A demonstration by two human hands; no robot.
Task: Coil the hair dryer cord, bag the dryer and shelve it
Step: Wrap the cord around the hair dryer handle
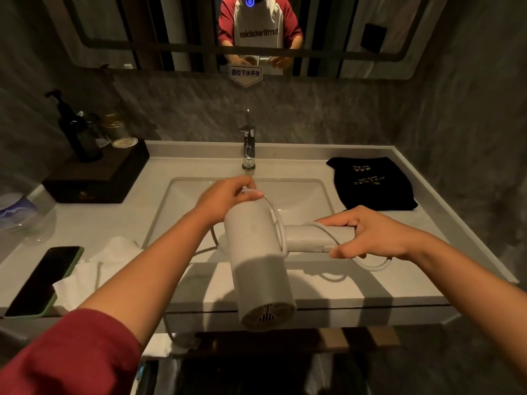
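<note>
Over the sink [182, 195], the right hand [373, 236] grips the hair dryer [259, 260] handle while the left hand [225, 196] pinches its cord [278, 218] (black drawstring bag [373, 185] lies on the counter [119, 220]).

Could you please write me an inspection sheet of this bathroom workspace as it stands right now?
Surface: pale vanity counter around a sunken sink, bare in front.
Job's things: grey hair dryer held above the sink, handle pointing right; black drawstring bag flat at back right, not yet used.
Clutter: phone and white tissue at left; dark tray with bottles at back left.
Grippers: left hand pinches the cord beyond the barrel; right hand grips the handle end.
Cables: cord looped round the handle base, with slack hanging below the counter edge.
Surroundings: faucet, mirror, grey stone wall.
</note>
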